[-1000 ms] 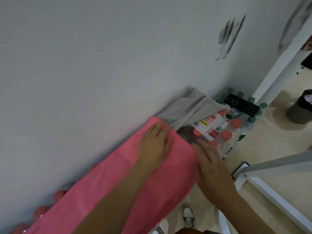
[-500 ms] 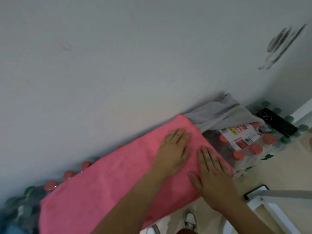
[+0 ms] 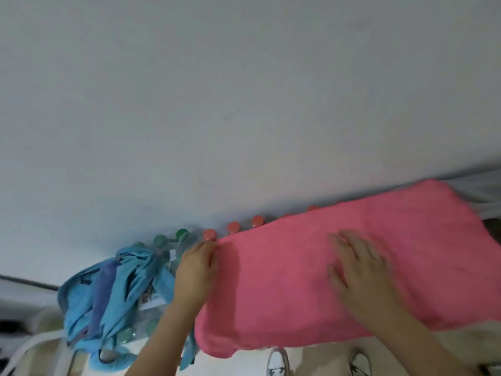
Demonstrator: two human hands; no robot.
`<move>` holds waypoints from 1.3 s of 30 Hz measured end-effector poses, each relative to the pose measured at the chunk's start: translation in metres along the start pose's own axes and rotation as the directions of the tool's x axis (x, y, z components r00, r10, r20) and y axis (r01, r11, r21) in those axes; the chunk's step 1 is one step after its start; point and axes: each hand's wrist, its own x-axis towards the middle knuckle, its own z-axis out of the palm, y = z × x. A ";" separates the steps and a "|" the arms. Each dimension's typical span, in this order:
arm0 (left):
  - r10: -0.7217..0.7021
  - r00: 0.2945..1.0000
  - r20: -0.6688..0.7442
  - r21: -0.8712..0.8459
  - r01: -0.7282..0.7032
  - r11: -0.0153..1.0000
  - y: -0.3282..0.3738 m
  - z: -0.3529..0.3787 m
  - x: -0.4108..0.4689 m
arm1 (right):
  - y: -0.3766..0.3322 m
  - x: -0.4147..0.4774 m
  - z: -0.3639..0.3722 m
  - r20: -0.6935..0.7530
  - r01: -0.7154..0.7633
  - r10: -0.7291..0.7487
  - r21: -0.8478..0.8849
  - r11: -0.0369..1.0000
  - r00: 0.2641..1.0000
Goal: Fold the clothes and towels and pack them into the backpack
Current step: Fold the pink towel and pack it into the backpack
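Note:
A pink towel (image 3: 298,289) lies spread over packs of bottled water against the wall. My left hand (image 3: 196,270) pinches the towel's left edge near its far corner. My right hand (image 3: 357,264) lies flat on the towel's middle, fingers apart. Left of the towel a bundle of blue clothes (image 3: 113,297) is draped over the bottles. A grey cloth (image 3: 482,191) shows at the far right behind the towel. No backpack is in view.
Red-capped bottles (image 3: 233,226) and green-capped bottles (image 3: 160,240) line the white wall (image 3: 244,104). White metal frame bars (image 3: 29,346) stand at the lower left. My two shoes (image 3: 279,362) are on the pale floor below.
The view has swung left, bringing the blue clothes into sight. My left hand slid from the towel's right part to its left edge; my right hand moved toward the towel's middle.

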 end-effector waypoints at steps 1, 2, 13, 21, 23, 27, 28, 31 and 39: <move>0.012 1.000 0.012 0.012 -0.012 1.000 -0.011 -0.002 0.005 | -0.016 -0.001 0.007 0.015 0.016 -0.017 0.025 1.000 1.000; 0.025 0.999 0.022 0.011 -0.025 1.000 -0.021 -0.003 0.010 | -0.032 -0.001 0.015 0.036 0.034 -0.036 0.042 0.999 0.999; 0.029 0.963 0.267 -0.135 0.007 0.991 -0.064 -0.022 0.050 | -0.120 -0.012 0.071 0.271 -0.018 0.046 -0.102 0.995 0.961; -0.091 0.993 0.070 -0.355 0.110 0.928 -0.062 -0.029 0.079 | -0.138 0.003 0.078 0.095 -0.107 0.121 -0.143 0.984 0.988; -0.093 0.993 0.075 -0.419 0.117 0.900 -0.059 -0.025 0.079 | -0.153 0.004 0.076 0.033 -0.050 0.055 -0.112 0.992 0.998; 0.013 0.982 0.186 -0.509 0.085 0.857 -0.067 -0.024 0.070 | -0.198 -0.009 0.082 0.125 0.231 -0.228 -0.013 0.973 0.966; 0.060 0.974 0.220 -0.509 0.062 0.858 -0.071 -0.026 0.066 | -0.206 -0.011 0.087 0.159 0.258 -0.255 0.003 0.966 0.954; 0.174 0.932 0.318 -0.502 0.010 0.865 -0.082 -0.029 0.058 | -0.223 -0.013 0.100 0.272 0.284 -0.281 0.031 0.958 0.920; 0.111 0.892 0.439 -0.497 0.138 0.857 -0.082 -0.040 0.052 | -0.251 0.009 0.102 0.402 0.272 -0.201 -0.127 0.954 0.893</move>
